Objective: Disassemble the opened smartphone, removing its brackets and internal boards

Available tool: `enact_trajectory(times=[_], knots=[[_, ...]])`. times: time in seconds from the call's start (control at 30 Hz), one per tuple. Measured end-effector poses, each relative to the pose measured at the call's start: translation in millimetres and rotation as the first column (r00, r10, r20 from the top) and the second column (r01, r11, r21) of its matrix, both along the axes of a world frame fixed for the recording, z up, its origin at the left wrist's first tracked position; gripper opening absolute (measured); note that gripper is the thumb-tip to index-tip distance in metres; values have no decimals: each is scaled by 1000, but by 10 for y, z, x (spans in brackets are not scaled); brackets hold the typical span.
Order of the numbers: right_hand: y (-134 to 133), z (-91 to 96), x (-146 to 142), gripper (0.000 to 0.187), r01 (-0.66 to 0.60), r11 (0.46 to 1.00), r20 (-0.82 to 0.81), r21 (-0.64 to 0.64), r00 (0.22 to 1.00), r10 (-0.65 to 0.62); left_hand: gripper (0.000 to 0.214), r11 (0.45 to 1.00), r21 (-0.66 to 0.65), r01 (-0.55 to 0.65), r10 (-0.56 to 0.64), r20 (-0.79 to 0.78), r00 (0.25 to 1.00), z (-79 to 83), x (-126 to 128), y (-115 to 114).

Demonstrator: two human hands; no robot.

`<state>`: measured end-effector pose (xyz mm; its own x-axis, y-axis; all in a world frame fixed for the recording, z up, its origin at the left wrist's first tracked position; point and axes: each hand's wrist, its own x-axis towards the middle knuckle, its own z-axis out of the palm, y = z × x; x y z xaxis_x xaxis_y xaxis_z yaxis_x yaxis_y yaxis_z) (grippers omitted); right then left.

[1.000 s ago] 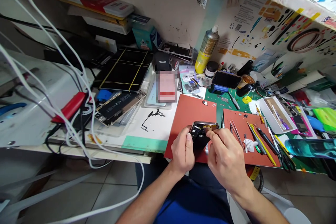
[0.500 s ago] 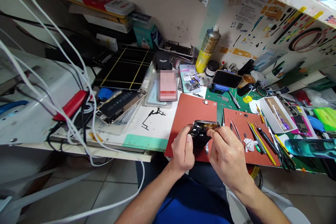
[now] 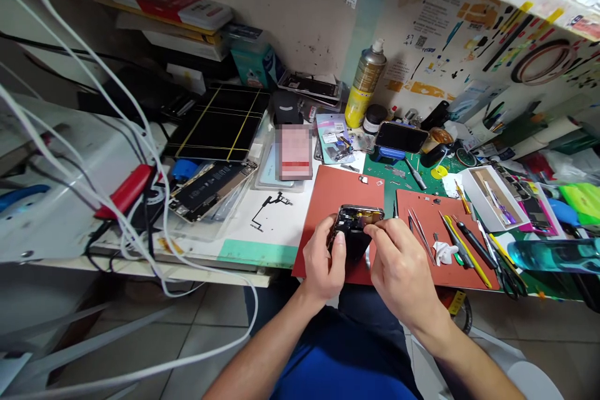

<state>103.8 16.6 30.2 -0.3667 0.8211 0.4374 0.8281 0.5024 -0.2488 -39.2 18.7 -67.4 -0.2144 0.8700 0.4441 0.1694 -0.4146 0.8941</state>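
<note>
An opened smartphone [image 3: 360,229] with bare dark innards and a metal rim is held tilted above a red-brown mat [image 3: 323,194]. My left hand [image 3: 325,257] wraps round its left side, the thumb lying along the near edge. On the right, my right hand [image 3: 398,262] has its fingertips pinched against the phone's inside near the upper right. What the pinch holds, if anything, is hidden by the fingers. A pair of tweezers [image 3: 422,234] lies on the second red-brown mat [image 3: 407,200], just right of my right hand.
Pens, cutters and scissors [image 3: 513,287] lie right of the mats, by a teal bottle [image 3: 553,256]. A propped phone [image 3: 402,136] and a spray can [image 3: 368,84] stand behind. To the left are a flex cable [image 3: 272,206], an opened tablet [image 3: 213,190] and hanging white cables [image 3: 152,156].
The view has shifted slightly. The phone's inside now shows a little more, with the phone tipped somewhat toward me. My right fingertips stay pinched at its upper right.
</note>
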Motion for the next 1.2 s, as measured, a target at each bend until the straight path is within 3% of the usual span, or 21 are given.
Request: enact_trajectory(times=[0.17, 0.3, 0.37, 0.43, 0.5, 0.6, 0.67, 0.73, 0.87, 0.97, 1.1, 1.2], knots=[[84, 15, 44, 41, -36, 999, -2, -36, 999, 36, 30, 982, -186, 44, -3, 213, 977, 56, 37, 94], [88, 55, 152, 46, -125, 990, -171, -70, 979, 111, 29, 929, -352, 117, 62, 458, 887, 167, 56, 197], [9, 41, 215, 40, -88, 992, -324, -94, 945, 53, 26, 900, -403, 164, 93, 546, 833, 226, 57, 225], [-117, -19, 261, 31, 6, 977, -479, -212, 871, -110, 25, 878, -436, 196, 119, 597, 793, 277, 52, 232], [-258, -115, 281, 23, 32, 901, -581, -434, 754, -307, 26, 861, -461, 214, 149, 631, 762, 320, 44, 225], [-416, -275, 274, 29, -125, 704, -623, -699, 591, -513, 24, 841, -484, 243, 184, 677, 712, 376, 41, 206], [-458, -361, 266, 38, -244, 604, -632, -758, 502, -590, 23, 834, -482, 268, 178, 696, 696, 415, 48, 191], [-457, -421, 268, 44, -315, 555, -638, -770, 418, -647, 24, 831, -476, 287, 156, 695, 702, 458, 61, 175], [-407, -470, 285, 47, -419, 544, -669, -726, 249, -701, 29, 809, -478, 341, 131, 713, 689, 535, 99, 136], [-389, -476, 279, 45, -482, 549, -688, -683, 172, -705, 36, 786, -442, 432, 103, 783, 613, 566, 126, 109], [-403, -497, 252, 41, -490, 560, -703, -668, 168, -692, 59, 642, -405, 651, 51, 870, 491, 567, 136, 88], [-421, -530, 242, 40, -483, 562, -706, -671, 184, -684, 66, 611, -393, 687, 59, 888, 456, 546, 130, 87]])
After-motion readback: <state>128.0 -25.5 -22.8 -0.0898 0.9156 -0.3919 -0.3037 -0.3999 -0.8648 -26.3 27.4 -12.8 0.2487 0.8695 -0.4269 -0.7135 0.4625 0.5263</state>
